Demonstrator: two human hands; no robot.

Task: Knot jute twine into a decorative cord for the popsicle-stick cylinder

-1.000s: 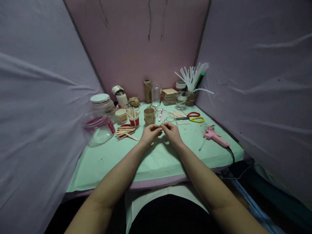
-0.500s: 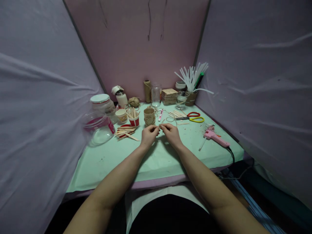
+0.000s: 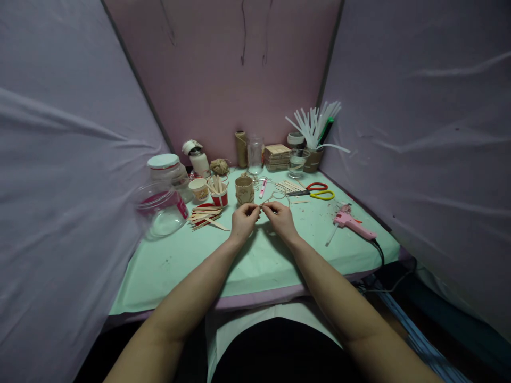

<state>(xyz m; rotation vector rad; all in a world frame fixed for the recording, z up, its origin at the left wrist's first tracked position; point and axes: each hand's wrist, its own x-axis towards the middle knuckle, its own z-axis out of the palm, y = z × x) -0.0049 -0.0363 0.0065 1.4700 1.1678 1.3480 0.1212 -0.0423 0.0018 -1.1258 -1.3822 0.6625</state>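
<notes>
two-handed pinch: left hand and right hand grasping, seemingly, twine; cup beyond

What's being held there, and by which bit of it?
Thin twine, pinched close together by the left grip and right grip; whether near its end or middle, I can't tell.

Lidded jar just behind clear tub.

A dusky pink far wall carries 3 thin, dark, wavering lines. The left wall and right wall, greyish-lilac and creased like cloth, meet it at 2 dark corner strips. The tabletop is mint green with a lilac near edge. The light is dim.
</notes>
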